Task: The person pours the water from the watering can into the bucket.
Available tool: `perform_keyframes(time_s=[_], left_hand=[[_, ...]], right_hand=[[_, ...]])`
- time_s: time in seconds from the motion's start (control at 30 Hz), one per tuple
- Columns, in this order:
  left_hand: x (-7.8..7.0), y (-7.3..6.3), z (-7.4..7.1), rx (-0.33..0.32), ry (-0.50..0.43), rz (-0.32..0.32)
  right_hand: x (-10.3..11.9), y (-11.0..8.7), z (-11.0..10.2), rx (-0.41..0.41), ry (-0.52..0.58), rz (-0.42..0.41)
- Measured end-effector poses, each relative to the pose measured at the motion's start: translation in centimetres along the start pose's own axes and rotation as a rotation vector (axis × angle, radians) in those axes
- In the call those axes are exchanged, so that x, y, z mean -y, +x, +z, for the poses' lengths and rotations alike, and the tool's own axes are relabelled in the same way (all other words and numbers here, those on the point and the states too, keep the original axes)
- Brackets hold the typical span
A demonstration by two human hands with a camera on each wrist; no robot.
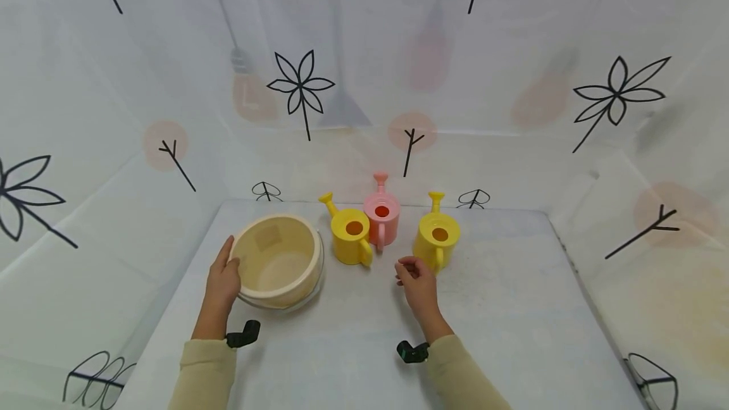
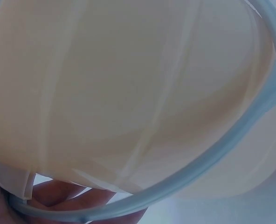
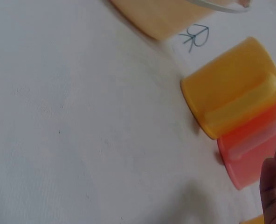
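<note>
A cream bucket with a pale grey handle stands on the left of the table. My left hand grips its left side at the rim; in the left wrist view several fingers show behind the handle. Loosely bent, my right hand hovers over the table and holds nothing, just in front of a yellow watering can. A second yellow watering can sits right of the bucket, close against a pink watering can. All the spouts point to the back.
The white table ends at a wall of white cloth printed with leaves and twigs. More cloth hangs along both sides. Each wrist carries a small black camera, such as the left one.
</note>
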State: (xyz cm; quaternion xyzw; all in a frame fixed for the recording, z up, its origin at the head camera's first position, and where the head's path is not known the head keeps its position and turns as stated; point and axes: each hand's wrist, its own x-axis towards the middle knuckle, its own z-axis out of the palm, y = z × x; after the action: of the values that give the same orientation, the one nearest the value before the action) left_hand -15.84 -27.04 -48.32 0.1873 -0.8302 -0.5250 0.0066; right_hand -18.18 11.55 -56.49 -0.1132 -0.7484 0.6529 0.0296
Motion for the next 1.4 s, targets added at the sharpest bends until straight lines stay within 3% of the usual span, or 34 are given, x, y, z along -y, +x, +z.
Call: perform_keyframes(time_s=[0.3, 1.17, 1.4], left_hand=[[-0.3, -0.3, -0.1, 0.000, -0.004, -0.012], [0.1, 0.2, 0.2, -0.018, -0.019, -0.002], [-0.1, 0.0, 0.3, -0.019, -0.034, -0.005]], right_hand=[[0.4, 0.3, 1.8, 0.056, -0.085, 0.030], [1.4, 2.0, 4.9, 0.146, -0.064, 0.069], [1.5, 2.3, 5.8, 0.150, -0.089, 0.029]])
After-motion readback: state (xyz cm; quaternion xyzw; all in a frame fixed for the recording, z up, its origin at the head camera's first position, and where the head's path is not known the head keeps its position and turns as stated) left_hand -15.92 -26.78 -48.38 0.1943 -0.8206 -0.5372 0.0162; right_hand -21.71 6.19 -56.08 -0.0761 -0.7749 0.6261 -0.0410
